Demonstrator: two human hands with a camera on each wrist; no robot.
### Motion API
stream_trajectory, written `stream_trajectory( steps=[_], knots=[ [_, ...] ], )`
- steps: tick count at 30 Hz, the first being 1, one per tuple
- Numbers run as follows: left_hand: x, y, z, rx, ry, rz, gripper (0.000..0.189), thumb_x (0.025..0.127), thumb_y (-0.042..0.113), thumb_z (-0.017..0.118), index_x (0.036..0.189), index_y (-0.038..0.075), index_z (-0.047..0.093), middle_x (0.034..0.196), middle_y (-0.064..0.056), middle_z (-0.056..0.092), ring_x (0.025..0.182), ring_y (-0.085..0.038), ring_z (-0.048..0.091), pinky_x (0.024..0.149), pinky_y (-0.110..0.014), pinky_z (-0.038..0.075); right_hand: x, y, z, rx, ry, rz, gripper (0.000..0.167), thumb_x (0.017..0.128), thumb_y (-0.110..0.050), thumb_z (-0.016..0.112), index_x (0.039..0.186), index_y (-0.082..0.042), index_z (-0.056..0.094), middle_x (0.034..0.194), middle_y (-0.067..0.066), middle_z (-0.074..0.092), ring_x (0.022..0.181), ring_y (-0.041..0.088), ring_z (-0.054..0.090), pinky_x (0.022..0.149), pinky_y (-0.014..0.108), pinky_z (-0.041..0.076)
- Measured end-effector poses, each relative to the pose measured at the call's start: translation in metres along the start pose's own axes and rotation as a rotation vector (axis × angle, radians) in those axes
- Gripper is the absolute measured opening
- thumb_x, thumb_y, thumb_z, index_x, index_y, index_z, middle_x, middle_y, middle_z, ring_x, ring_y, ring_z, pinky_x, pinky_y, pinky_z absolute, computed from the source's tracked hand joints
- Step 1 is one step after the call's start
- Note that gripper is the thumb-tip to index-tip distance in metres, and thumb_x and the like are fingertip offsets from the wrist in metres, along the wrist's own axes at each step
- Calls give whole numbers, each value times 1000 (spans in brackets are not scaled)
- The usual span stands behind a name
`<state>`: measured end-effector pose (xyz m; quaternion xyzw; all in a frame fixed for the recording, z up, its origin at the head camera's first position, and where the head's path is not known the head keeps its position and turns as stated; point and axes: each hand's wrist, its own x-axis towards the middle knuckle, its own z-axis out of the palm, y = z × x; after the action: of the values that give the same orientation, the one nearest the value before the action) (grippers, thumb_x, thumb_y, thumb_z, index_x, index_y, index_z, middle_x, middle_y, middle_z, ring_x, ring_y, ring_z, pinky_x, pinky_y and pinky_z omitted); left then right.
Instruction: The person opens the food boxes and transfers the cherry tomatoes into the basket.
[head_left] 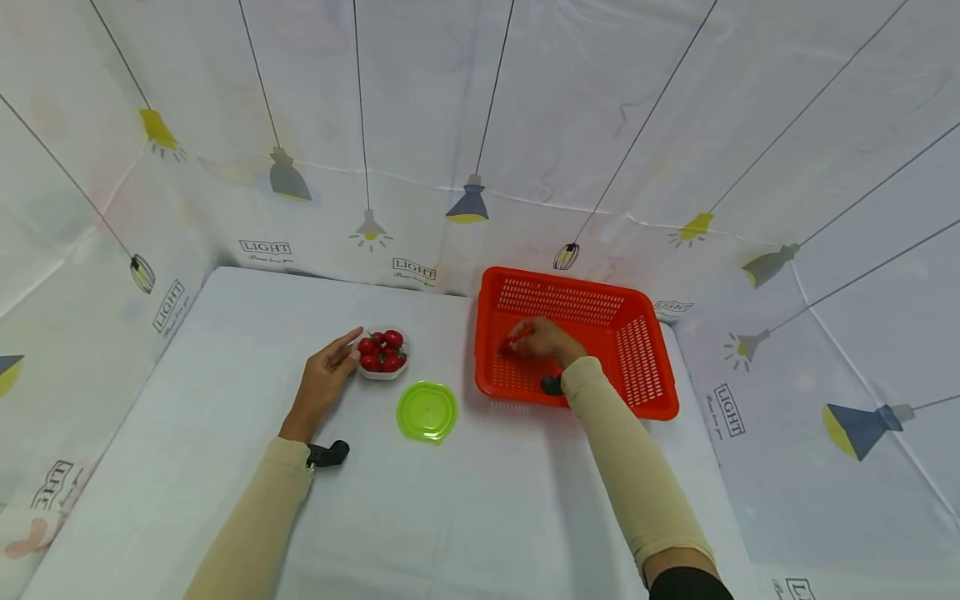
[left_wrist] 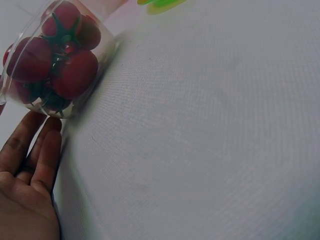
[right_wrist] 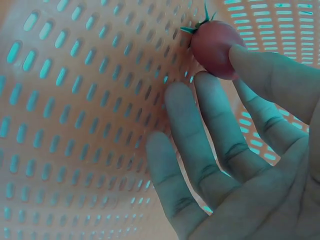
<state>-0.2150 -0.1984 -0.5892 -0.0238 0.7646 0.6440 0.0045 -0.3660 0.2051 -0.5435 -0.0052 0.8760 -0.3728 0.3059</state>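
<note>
Inside the red plastic basket [head_left: 645,408], my right hand [head_left: 551,342] pinches a cherry tomato [right_wrist: 214,47] between thumb and forefinger. Its green stem end points away from the hand in the right wrist view, and the other fingers spread near the slotted basket surface. My left hand [head_left: 322,379] is at the left side of a small clear tub [head_left: 382,376], fingers extended and fingertips right at its wall. Several red cherry tomatoes [left_wrist: 75,74] with green stems fill the tub. A round bright green lid [head_left: 427,411] lies flat, nearer to me than the tub.
A white-covered table [head_left: 465,517] carries everything. The basket stands at the back right, against a hanging white sheet [head_left: 420,108] printed with lamps. The same sheeting borders the table's left and right sides.
</note>
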Motion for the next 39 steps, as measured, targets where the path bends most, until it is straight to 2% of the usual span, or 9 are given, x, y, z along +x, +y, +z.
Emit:
stream_trajectory(
  steps=[5,10,13,16,20,26,31,36,39],
  knots=[
    [1,-1,1,-6,-5,-16,50,111,18,58,160,13,50,156,-17,58,142,-32,55,98,-7,47,-5,-3,0,-34,27,8,25,102,-8,66,127,-10,69,134,12,64,119,31,51,104,44,47],
    [10,-21,3,-25,1,-19,50,112,21,58,161,17,49,161,-14,54,145,-31,52,98,-5,45,-11,-7,-4,-95,67,-18,28,104,-8,63,131,-9,68,137,14,62,121,32,52,108,49,47],
    [14,-34,4,-30,15,-8,50,112,25,58,161,22,50,161,-13,53,146,-32,51,98,-4,44,-14,-11,-7,-106,96,-42,27,105,-7,62,131,-7,67,135,15,63,116,31,54,102,46,49],
    [15,-39,4,-8,30,0,49,111,32,58,159,29,51,160,-10,56,144,-28,53,98,-5,45,-16,-17,-10,-81,111,-62,28,105,-10,64,133,-7,65,129,14,65,111,28,56,95,41,49],
    [14,-39,4,17,34,8,48,110,39,59,158,35,52,157,-7,59,140,-23,56,99,-6,47,-25,-28,-14,-49,148,-114,32,105,-15,67,136,-8,65,121,13,65,107,29,58,89,40,50],
    [14,-38,2,15,42,12,48,110,37,59,158,32,53,154,-9,61,133,-13,57,99,-9,47,-48,-56,-13,-73,209,-226,31,105,-23,68,135,-16,67,119,10,63,109,32,61,90,44,53],
    [14,-37,3,-17,32,3,49,110,36,59,158,32,53,156,-8,59,132,-9,56,99,-8,47,-66,-81,0,-71,221,-295,32,104,-26,70,134,-17,68,117,7,67,110,31,63,92,45,56],
    [13,-36,3,-12,29,3,49,111,35,58,159,31,51,157,-10,58,134,-11,55,98,-7,46,-75,-99,17,-62,221,-325,27,104,-24,70,130,-20,70,114,4,68,107,29,63,83,41,59],
    [12,-35,4,-8,35,0,49,111,35,58,159,30,52,157,-10,58,133,-11,55,97,-6,46,-77,-106,27,-57,223,-327,23,103,-22,71,126,-24,70,113,3,68,105,28,63,79,43,61]
  ],
)
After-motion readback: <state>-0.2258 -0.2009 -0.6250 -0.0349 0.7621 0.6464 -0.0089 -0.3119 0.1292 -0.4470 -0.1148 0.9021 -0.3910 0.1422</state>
